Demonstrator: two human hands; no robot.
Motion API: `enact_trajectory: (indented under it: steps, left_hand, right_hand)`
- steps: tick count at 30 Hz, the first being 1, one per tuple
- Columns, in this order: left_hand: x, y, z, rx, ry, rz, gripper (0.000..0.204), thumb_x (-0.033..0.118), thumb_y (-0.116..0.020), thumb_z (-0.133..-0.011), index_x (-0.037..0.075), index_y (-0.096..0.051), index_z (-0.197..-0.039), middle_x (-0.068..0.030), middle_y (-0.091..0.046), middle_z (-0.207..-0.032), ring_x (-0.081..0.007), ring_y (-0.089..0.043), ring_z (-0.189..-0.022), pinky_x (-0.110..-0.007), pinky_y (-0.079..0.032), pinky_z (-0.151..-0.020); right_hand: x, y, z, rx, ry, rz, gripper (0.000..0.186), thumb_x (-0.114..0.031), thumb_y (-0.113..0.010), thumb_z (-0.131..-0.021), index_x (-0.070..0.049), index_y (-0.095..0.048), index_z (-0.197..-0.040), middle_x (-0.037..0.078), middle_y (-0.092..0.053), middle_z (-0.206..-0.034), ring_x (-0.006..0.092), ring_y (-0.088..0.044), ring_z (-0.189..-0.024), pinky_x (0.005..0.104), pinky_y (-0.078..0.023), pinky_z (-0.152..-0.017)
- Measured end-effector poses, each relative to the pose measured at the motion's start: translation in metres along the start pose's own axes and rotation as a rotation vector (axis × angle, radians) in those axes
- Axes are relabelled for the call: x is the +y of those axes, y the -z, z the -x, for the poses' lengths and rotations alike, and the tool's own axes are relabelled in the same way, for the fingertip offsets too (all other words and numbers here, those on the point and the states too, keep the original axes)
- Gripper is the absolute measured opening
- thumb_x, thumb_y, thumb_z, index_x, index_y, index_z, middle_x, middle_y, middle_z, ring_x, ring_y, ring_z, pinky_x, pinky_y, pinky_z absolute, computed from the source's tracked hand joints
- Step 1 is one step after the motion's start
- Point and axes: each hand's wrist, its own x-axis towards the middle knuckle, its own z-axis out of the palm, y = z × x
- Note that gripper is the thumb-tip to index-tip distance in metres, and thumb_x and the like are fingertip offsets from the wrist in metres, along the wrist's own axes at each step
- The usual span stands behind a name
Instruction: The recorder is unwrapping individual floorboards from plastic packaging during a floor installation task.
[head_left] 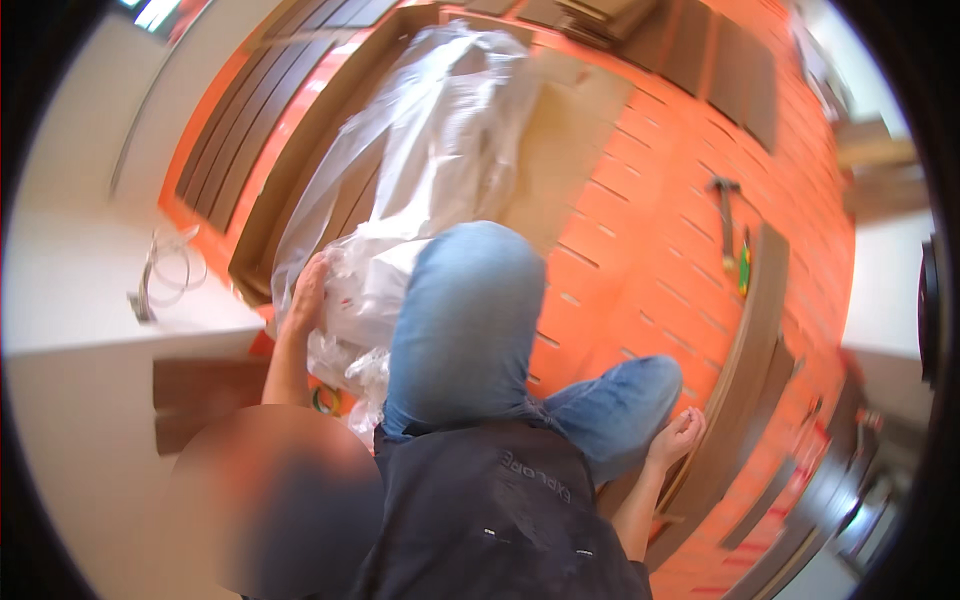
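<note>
A crumpled sheet of clear plastic [450,130] spreads over an open carton [258,230] on the floor, in front of the person and a little to the left. Its lower end bunches up beside the raised knee [470,310], in blue jeans. Brown boards show through the plastic, inside the carton.

The left hand [312,290] touches the bunched plastic at its left edge, by the carton's near end. Its fingers lie against the film; whether they pinch it or merely press on it cannot be told.

The right hand [680,437] is away from the plastic, just beside the other, lowered knee. Its fingers are loosely bent, relaxed, with nothing seen in them. A long plank [757,320] runs close by that hand, toward the right.

Near the plank's far end lie a hammer [727,220] and a green knife [745,268], on slotted orange underlay [640,270]. A cardboard flap [570,130] lies flat at the carton's right. By the left forearm sits a tape roll [325,400], with short planks [210,400] farther left. A pale cable [175,275] hangs at the left wall. More planks [715,70] lie at the far right.
</note>
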Motion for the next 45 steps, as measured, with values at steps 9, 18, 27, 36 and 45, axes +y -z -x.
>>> enact_trajectory:
  steps: [9,18,27,36,45]
  left_hand:
    - [0.023,0.065,0.066,-0.742,0.521,-1.043,0.052,0.045,-0.072,-0.092,0.004,-0.074,-0.122,-0.0172,-0.074,-0.126,-0.0345,-0.061,-0.131,-0.048,-0.045,-0.112]
    - [0.092,-0.11,-0.146,-0.257,-0.131,-1.145,0.088,0.049,-0.076,-0.092,0.027,-0.035,-0.166,-0.0162,-0.023,-0.174,-0.0387,-0.035,-0.154,-0.068,-0.03,-0.119]
    - [-0.056,-0.047,-0.031,-0.243,-0.181,-1.069,0.017,0.019,-0.06,-0.093,0.005,-0.069,-0.099,-0.0146,-0.07,-0.109,-0.0362,-0.067,-0.108,-0.052,-0.052,-0.097]
    - [-0.081,0.268,0.28,-0.259,0.953,-1.233,0.026,0.018,-0.058,-0.093,0.002,-0.074,-0.106,-0.022,-0.074,-0.117,-0.0414,-0.067,-0.114,-0.051,-0.053,-0.099]
    - [0.09,-0.016,-0.065,-0.056,-0.092,-1.086,0.046,0.04,-0.066,-0.097,0.011,-0.065,-0.133,-0.0173,-0.064,-0.13,-0.0368,-0.059,-0.127,-0.048,-0.048,-0.108]
  right_hand:
    - [-0.084,-0.075,-0.062,-0.452,0.332,-0.013,0.021,-0.015,-0.063,-0.102,0.002,-0.068,-0.113,0.023,-0.057,-0.137,0.038,-0.055,-0.129,0.049,-0.043,-0.111]
    - [-0.119,-0.095,-0.047,-0.645,0.33,0.206,0.018,-0.013,-0.064,-0.096,0.001,-0.07,-0.106,0.023,-0.061,-0.132,0.041,-0.058,-0.125,0.0502,-0.045,-0.108]
    - [-0.122,-0.095,-0.052,-0.608,0.387,0.112,0.014,-0.012,-0.063,-0.096,-0.001,-0.068,-0.102,0.017,-0.068,-0.109,0.0373,-0.062,-0.107,0.0471,-0.049,-0.095]
    - [-0.138,-0.124,-0.06,-0.747,0.355,0.254,0.017,-0.014,-0.064,-0.095,-0.002,-0.071,-0.104,0.014,-0.07,-0.111,0.0349,-0.067,-0.102,0.0474,-0.051,-0.091]
    - [-0.13,-0.111,-0.056,-0.632,0.421,0.346,0.016,-0.018,-0.065,-0.096,-0.005,-0.071,-0.103,0.011,-0.071,-0.104,0.0318,-0.069,-0.096,0.0454,-0.051,-0.089]
